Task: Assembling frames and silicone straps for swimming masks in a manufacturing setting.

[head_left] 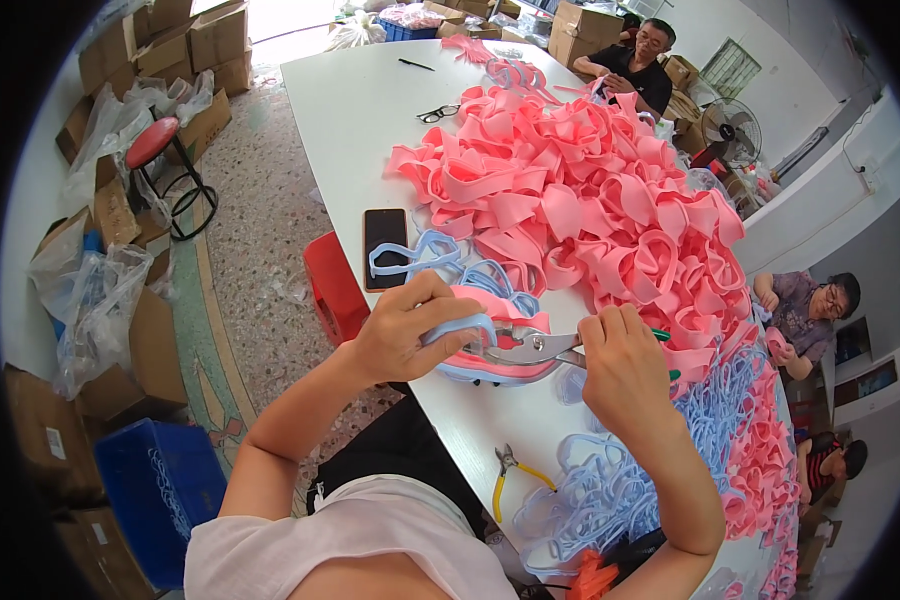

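Note:
My left hand (407, 328) is closed around a light blue strip (462, 326), with a pink foam band (500, 308) right beside it. My right hand (625, 375) grips green-handled pliers (542, 348). The metal jaws reach left to the strip and band; whether they bite on anything is hard to see. More light blue loops (420, 258) lie just beyond my left hand, partly over a dark phone (383, 230). A large heap of pink foam bands (570, 200) spreads past both hands. Under my right forearm lies a tangle of thin light blue straps (605, 500).
Yellow-handled cutters (507, 460) lie near the table (345, 110) edge, with glasses (436, 114) and a pen (416, 65) farther off. A red plastic stool (336, 285) stands left of the table. On the floor are a blue bin (155, 485) and cartons. Several people sit around the table.

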A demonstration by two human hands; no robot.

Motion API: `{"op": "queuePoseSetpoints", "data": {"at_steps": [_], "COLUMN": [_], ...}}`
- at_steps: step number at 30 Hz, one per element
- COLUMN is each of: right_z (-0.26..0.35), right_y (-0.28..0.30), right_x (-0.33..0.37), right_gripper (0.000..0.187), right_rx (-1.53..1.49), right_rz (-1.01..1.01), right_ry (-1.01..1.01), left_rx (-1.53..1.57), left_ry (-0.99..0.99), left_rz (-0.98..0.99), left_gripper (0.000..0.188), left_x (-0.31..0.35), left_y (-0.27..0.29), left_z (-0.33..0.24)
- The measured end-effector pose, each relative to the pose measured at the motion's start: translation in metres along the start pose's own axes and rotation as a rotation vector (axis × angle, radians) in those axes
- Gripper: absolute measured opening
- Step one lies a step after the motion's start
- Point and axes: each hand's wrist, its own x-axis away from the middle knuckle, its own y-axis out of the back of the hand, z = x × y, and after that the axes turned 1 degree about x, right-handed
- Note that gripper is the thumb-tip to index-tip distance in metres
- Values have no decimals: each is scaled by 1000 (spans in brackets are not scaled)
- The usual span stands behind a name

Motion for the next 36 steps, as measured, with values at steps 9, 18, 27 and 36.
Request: {"op": "queuePoseSetpoints", "data": {"at_steps": [9,18,27,36], "right_z": [-6,-1,-7,-4], "right_y": [-22,-27,-8,8], "right_x": [-5,2,7,-9], "right_gripper": [10,11,14,9], "right_rx": [-58,-171,-85,162], "right_rz": [-18,43,-11,-123], "right_ry": [90,-46,-101,4], "left_rx": [66,127,38,68], "left_ry": [-8,287,293,177], "left_rz": [76,-276,-123,84], "left_gripper": [30,33,29,29], "left_x": [-1,21,9,-4], "left_y": [6,-19,-4,4], "left_z": [9,2,0,-12]}}
